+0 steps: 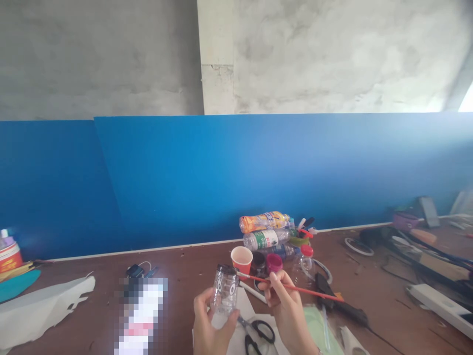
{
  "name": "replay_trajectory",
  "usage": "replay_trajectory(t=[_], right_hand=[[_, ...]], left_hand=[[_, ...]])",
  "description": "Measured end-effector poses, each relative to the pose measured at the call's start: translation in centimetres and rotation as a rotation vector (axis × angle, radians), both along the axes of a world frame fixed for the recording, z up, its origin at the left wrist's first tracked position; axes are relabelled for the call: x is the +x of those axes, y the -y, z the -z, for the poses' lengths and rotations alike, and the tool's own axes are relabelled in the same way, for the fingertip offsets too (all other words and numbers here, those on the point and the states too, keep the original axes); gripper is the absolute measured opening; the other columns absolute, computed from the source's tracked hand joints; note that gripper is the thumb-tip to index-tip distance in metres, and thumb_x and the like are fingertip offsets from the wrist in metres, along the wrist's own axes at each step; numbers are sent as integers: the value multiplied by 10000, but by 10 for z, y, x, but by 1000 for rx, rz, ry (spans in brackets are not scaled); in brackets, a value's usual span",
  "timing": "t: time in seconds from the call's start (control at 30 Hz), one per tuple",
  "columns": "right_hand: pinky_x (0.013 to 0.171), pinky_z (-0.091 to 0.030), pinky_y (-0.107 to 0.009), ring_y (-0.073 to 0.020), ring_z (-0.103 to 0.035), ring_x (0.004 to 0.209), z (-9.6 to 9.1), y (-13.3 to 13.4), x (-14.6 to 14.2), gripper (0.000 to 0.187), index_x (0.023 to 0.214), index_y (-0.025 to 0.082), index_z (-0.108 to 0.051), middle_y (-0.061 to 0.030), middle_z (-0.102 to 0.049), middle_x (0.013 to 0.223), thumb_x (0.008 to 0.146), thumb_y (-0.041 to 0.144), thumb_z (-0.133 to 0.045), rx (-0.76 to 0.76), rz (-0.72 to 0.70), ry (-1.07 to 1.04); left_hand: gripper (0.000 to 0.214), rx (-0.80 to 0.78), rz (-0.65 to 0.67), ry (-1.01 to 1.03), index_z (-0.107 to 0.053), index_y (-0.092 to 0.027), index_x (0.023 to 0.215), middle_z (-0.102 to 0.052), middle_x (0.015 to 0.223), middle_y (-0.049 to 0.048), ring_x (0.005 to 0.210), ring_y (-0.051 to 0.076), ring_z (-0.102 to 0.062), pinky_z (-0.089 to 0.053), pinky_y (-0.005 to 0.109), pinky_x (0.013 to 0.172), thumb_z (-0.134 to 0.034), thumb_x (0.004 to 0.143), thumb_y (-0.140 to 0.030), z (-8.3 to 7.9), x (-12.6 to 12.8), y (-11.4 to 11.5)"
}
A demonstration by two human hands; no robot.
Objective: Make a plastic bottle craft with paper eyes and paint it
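My left hand (208,323) is closed round a clear plastic bottle piece (224,289) with a dark rim and two painted eyes, held upright above the table. My right hand (286,305) pinches a thin red paintbrush (295,287), its tip touching the piece's dark rim. Black-handled scissors (258,333) lie on white paper (244,315) just below both hands.
Behind the hands stand a red paper cup (241,260), a magenta paint pot (274,263) and lying bottles (264,230). A black glue gun (334,298) and cables lie to the right, a white power strip (439,305) far right. A blue board (236,177) backs the brown table (99,296).
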State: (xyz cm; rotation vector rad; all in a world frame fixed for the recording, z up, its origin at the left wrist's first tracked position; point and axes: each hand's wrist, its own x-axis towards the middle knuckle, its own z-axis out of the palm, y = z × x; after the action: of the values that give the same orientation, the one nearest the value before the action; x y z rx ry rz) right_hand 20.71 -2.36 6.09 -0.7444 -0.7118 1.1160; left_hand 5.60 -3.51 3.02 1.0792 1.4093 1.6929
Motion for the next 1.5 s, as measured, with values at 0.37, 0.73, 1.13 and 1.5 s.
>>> replay_trajectory(t=[0.37, 0.73, 1.13, 1.5], right_hand=[[451, -353, -201, -117, -510, 539, -2, -5, 4, 255, 686, 222, -529, 42, -566, 581, 702, 362, -741, -57, -105, -196], [508, -372, -218, -117, -476, 556, -13, 4, -2, 231, 679, 208, -567, 0, -618, 648, 713, 369, -730, 8, -145, -35], [517, -349, -188, -97, -469, 576, -6, 1, 1, 242, 687, 194, -560, -9, -627, 660, 731, 361, -730, -11, -198, -49], [560, -462, -149, -82, -545, 630, 3, -10, 12, 182, 674, 177, -637, 29, -586, 638, 642, 236, -806, -99, -183, -353]], left_hand=[[540, -39, -13, 5, -493, -212, 1011, -597, 1058, 88, 971, 287, -629, -488, 411, 858, -691, 545, -398, 2, -1, -3], [502, 24, -60, -140, -510, -200, 1006, -598, 1014, 70, 989, 289, -582, -434, 446, 901, -689, 577, -389, -2, -7, -3], [490, 22, -31, -108, -506, -203, 1016, -595, 1036, 76, 1006, 291, -573, -414, 458, 915, -693, 589, -355, -5, -6, 0], [458, 4, 176, 238, -476, -194, 931, -682, 921, 100, 845, 236, -659, -506, 351, 751, -728, 594, -376, 0, -11, -12]])
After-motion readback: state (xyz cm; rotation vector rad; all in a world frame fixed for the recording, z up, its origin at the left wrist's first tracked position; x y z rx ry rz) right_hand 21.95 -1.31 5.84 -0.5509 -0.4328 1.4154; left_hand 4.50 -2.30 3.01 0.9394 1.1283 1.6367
